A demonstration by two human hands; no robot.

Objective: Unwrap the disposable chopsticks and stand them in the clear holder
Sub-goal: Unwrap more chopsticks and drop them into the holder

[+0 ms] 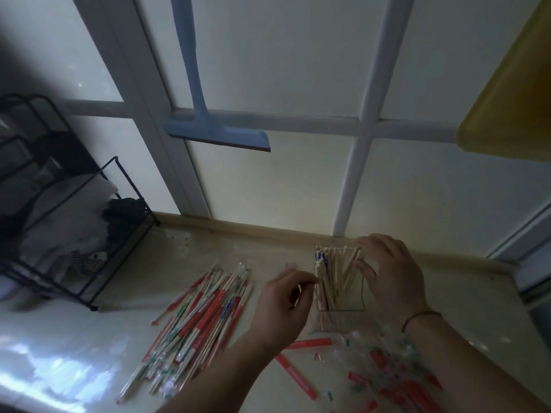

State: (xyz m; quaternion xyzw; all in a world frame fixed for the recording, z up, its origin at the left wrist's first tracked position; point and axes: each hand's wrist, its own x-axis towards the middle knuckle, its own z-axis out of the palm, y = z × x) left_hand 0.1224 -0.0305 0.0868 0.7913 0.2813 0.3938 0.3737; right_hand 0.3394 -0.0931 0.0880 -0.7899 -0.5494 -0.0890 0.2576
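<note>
While sticks (334, 275) lean loose in the holder (354, 296), at about 3 o'clock from the wrapped pile (205, 311) on the tabletop (179, 257): likely risk a nudge tipping the light holder, or the bundle fanning out. Left hand (283, 305) curled, fingertips pinching sticks at the near-left edge. Right hand (390, 278) cupping the far-right side, fingers bent against the stick tops. Wrappers (384, 362) littered at 5 o'clock.

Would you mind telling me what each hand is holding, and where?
Left hand pinches chopsticks near their upper part; right hand grips the holder's far side.
</note>
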